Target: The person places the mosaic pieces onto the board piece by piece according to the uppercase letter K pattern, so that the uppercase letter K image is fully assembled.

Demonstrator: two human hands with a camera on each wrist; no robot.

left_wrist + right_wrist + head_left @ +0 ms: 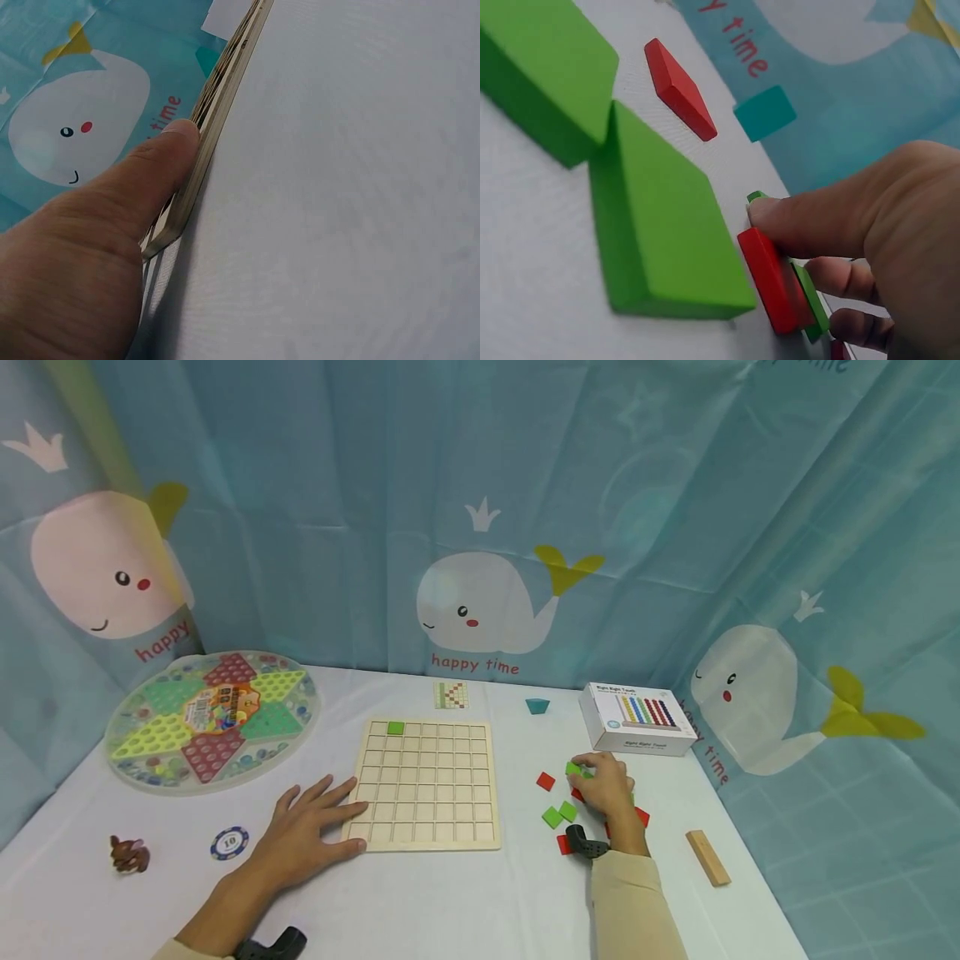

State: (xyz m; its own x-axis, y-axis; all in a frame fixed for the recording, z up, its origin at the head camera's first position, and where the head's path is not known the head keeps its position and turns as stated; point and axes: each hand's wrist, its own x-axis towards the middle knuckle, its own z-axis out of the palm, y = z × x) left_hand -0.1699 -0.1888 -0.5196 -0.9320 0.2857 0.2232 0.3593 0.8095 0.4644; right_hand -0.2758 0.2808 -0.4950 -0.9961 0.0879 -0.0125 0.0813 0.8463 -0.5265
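A square wooden grid board [427,846] lies flat in the middle of the table, with one green tile [395,727] in its top row. My left hand [309,835] is spread along the board's left edge, fingertips touching it; in the left wrist view the thumb [150,176] presses on the rim. Among scattered green and red tiles to the right, my right hand [606,783] pinches a small green tile [573,768]. The thumb [810,217] meets that tile in the right wrist view, while the index fingertip is hidden. A red tile [769,281] lies just below the thumb.
A white box [637,718] stands behind the tiles, near a teal block [537,706] and a small pattern card [451,695]. At right lies a wooden block [708,858]. On the left are a star-patterned game board [213,722], a poker chip [229,843] and a brown figurine [129,854].
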